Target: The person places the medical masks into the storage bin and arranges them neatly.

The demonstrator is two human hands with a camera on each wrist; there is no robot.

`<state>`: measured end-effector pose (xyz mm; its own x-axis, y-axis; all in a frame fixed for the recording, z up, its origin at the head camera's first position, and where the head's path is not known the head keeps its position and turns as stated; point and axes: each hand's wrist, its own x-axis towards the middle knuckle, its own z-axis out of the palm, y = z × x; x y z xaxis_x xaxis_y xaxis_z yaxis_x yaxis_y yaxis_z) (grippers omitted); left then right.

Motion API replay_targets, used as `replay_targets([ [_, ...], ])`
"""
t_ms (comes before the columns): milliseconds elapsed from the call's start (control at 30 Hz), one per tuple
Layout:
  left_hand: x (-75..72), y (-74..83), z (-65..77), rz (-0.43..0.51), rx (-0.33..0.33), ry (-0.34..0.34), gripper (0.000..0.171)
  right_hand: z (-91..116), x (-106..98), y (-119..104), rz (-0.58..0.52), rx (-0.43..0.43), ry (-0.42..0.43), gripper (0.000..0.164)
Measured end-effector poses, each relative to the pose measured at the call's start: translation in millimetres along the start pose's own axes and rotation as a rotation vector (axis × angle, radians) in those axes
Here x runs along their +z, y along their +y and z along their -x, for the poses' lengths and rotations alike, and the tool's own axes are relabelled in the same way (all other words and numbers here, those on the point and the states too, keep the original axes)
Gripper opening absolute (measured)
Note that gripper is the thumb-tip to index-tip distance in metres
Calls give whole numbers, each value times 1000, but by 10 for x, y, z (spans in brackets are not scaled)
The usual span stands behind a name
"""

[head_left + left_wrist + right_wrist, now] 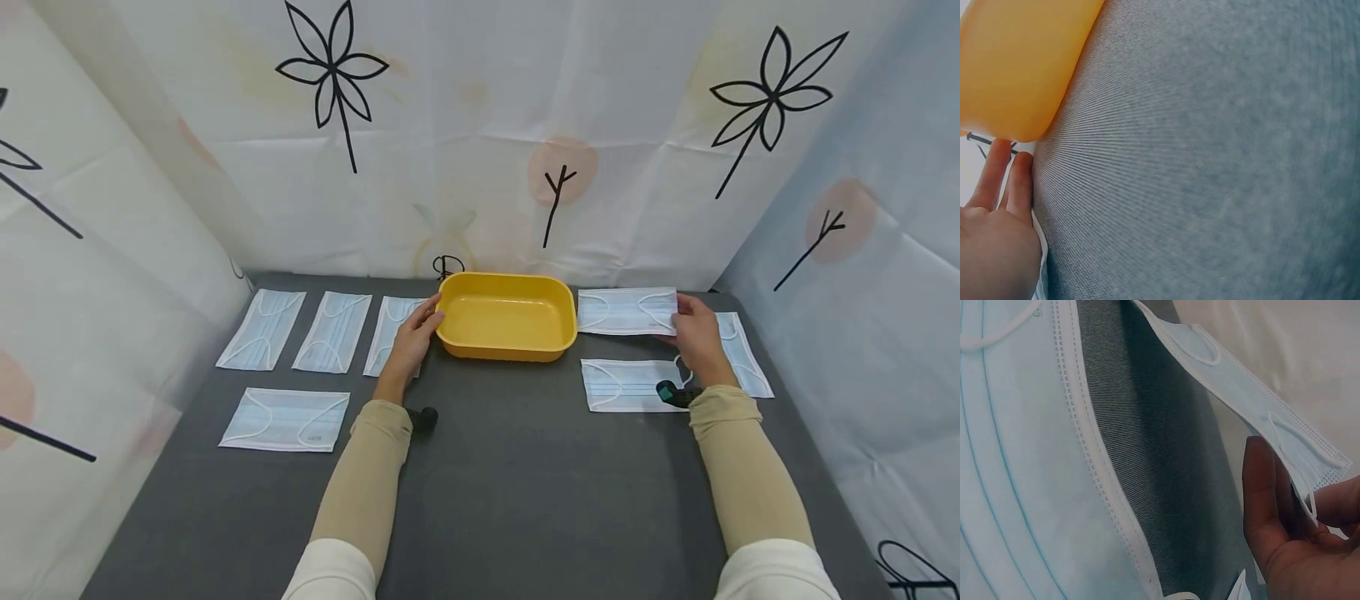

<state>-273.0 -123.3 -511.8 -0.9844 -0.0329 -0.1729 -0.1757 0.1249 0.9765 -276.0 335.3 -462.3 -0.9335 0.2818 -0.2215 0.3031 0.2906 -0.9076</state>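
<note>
My right hand [702,337] pinches a light blue face mask [626,311] by its right end, thumb on one face and fingers behind; the right wrist view shows this mask [1241,387] raised off the table. Beneath it another mask [626,385] lies flat, and a third mask [738,354] lies partly behind the right wrist. My left hand [408,342] touches the left end of a yellow plastic basin [506,354] whose inside is bare. Straight fingers [1019,181] meet the basin's outer wall in the left wrist view. The left forearm partly covers a mask [390,329].
On the left of the grey table [540,500] lie more masks: one upright [262,329], another upright [332,332] and one crosswise [285,419]. Patterned white cloth [465,125] walls the table at the back and both sides.
</note>
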Motion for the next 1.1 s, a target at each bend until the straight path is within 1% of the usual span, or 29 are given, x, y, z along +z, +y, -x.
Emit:
replay_targets([
  [300, 18, -28, -5, 2, -19, 1, 46, 124, -120, -162, -79, -34, 13, 55],
  [500, 16, -15, 0, -11, -23, -2, 46, 211, -185, -314, -239, -60, -12, 53],
  [567, 18, -9, 2, -15, -26, -4, 45, 237, -204, -357, -273, -57, -22, 52],
  [633, 21, -7, 1, -14, -27, -5, 45, 264, -226, -398, -303, -47, -47, 51],
  [767, 26, -11, -8, -10, -31, -7, 45, 323, -269, -471, -422, -27, -121, 54],
  [867, 20, -18, -18, -7, -32, -11, 46, 374, -279, -517, -488, -32, -170, 57],
  [1033, 0, 13, -34, 0, -57, -22, 48, 423, -270, -577, -514, -50, -224, 58],
  [1100, 1, 27, -34, -1, -57, -22, 49, 433, -269, -607, -532, -53, -242, 59],
])
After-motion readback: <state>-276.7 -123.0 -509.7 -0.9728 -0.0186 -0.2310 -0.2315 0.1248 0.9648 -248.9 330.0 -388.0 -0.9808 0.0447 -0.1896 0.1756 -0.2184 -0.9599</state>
